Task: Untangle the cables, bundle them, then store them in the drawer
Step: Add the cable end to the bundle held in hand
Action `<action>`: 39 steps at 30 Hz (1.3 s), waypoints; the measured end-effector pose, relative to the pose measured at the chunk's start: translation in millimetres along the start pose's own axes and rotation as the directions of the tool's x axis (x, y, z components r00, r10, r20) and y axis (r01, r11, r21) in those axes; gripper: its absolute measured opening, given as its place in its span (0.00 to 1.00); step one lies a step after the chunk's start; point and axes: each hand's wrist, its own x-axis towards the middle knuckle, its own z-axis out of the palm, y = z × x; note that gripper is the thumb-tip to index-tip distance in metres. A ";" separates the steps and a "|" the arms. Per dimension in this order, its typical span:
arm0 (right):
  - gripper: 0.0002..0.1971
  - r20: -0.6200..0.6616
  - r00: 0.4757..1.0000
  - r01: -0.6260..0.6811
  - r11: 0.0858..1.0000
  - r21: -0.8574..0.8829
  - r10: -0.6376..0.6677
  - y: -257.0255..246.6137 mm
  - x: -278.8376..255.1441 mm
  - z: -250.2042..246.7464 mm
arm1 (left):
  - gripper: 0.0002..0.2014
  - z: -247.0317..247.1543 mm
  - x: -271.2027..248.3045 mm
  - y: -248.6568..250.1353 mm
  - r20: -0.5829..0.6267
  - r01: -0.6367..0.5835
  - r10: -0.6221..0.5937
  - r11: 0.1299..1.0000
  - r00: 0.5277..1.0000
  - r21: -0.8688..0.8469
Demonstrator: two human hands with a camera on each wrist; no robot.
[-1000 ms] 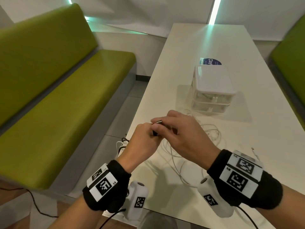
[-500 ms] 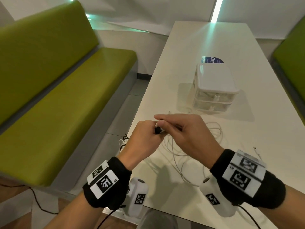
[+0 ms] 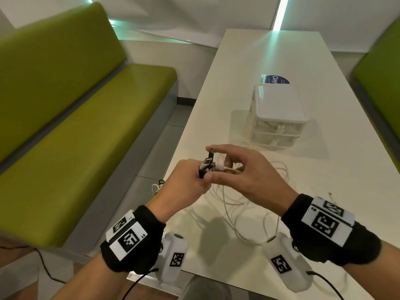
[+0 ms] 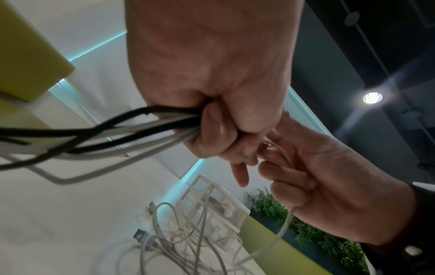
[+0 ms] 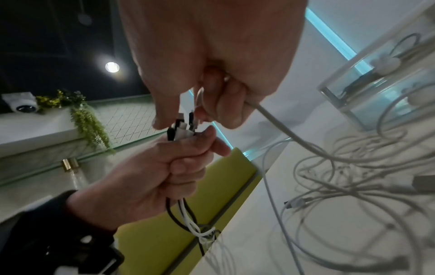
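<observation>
My left hand (image 3: 194,177) grips a bundle of black and white cables (image 4: 141,126) in its fist above the table's near left edge. Their plug ends (image 3: 208,165) stick up out of the fist. My right hand (image 3: 216,162) pinches the top black plug between index finger and thumb, and its other fingers curl round a white cable (image 5: 282,132). That cable runs down into a loose tangle of white cables (image 3: 249,204) on the white table (image 3: 335,169). Farther back stands a small white two-drawer unit (image 3: 279,118), both drawers closed, with cables showing through the clear fronts.
Green benches run along the left (image 3: 86,126) and the right (image 3: 378,68) of the table. A round blue label (image 3: 275,80) lies behind the drawer unit. A loose white plug end (image 3: 330,194) lies near my right wrist. The bundle's tails (image 3: 158,187) hang off the left edge.
My right index finger has risen onto the top of a black plug, and the plug ends now stand further out of my left fist. Both hands stay together over the tangle.
</observation>
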 end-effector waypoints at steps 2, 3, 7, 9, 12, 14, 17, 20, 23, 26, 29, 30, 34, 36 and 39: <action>0.20 -0.038 0.999 0.019 0.999 -0.039 -0.020 -1.8 -0.1 4.5 | 0.17 1.0 -1.8 0.4 0.016 0.034 -0.034 0.999 0.999 0.002; 0.17 -0.053 0.998 0.029 0.998 -0.059 -0.032 -1.9 -0.4 6.6 | 0.17 1.2 -2.7 -0.1 0.023 0.046 -0.046 0.999 0.999 -0.016; 0.15 -0.059 0.996 0.052 0.988 -0.144 -0.061 -0.8 -1.9 11.5 | 0.17 2.8 -5.3 -3.3 0.030 0.042 -0.041 0.999 0.999 -0.017; 0.15 -0.022 0.998 0.047 0.989 -0.143 -0.051 -1.0 -3.1 11.0 | 0.16 3.4 -4.5 -3.1 0.028 0.017 -0.018 0.999 0.999 0.047; 0.11 0.045 0.999 0.024 0.997 -0.071 -0.020 -0.3 -2.2 10.2 | 0.15 4.4 -3.6 -0.6 0.025 0.006 -0.010 0.992 1.000 0.127; 0.08 0.080 0.997 0.006 1.000 0.028 -0.008 0.9 -0.7 9.9 | 0.14 4.1 -4.5 -1.1 0.010 -0.012 0.010 0.986 1.000 0.165; 0.05 0.105 0.994 -0.008 0.982 0.187 -0.012 0.3 -1.8 10.3 | 0.12 5.0 -5.4 -6.2 -0.007 -0.031 0.032 0.991 0.999 0.129; 0.03 0.136 0.991 -0.045 0.952 0.302 0.003 -1.8 -5.3 8.7 | 0.17 4.9 -7.3 -10.3 -0.008 0.020 -0.021 1.000 1.000 -0.009; 0.02 0.140 0.990 -0.034 0.956 0.290 -0.007 1.7 -4.7 6.3 | 0.17 1.2 -10.5 -10.8 0.064 0.053 -0.050 0.998 0.997 -0.037; 0.02 0.137 0.990 -0.022 0.954 0.299 -0.020 1.8 -4.0 6.6 | 0.11 -0.9 -10.9 -8.1 0.108 0.025 -0.034 0.997 0.994 0.076; 0.03 0.140 0.990 -0.015 0.953 0.302 -0.028 -0.3 -3.7 5.5 | 0.19 1.3 -9.2 -7.2 0.076 0.034 -0.043 0.993 0.996 0.117; 0.03 0.136 0.990 -0.011 0.960 0.278 -0.028 -0.2 -3.4 4.6 | 0.20 2.4 -8.7 -7.5 0.069 0.034 -0.041 0.994 0.997 0.100; 0.04 0.096 0.995 -0.001 0.987 0.159 -0.015 3.5 -5.9 3.8 | 0.16 6.2 -8.6 -9.8 0.016 0.005 -0.007 0.994 1.000 0.106; 0.04 0.090 0.996 0.011 0.995 0.102 -0.020 2.3 -7.6 4.8 | 0.14 5.8 -6.7 -8.9 0.023 0.008 -0.012 0.988 1.000 0.156; 0.08 0.066 0.997 0.027 0.997 0.078 -0.033 -1.1 -9.1 2.5 | 0.13 4.3 -4.4 -7.7 0.029 0.096 -0.101 0.986 0.994 0.134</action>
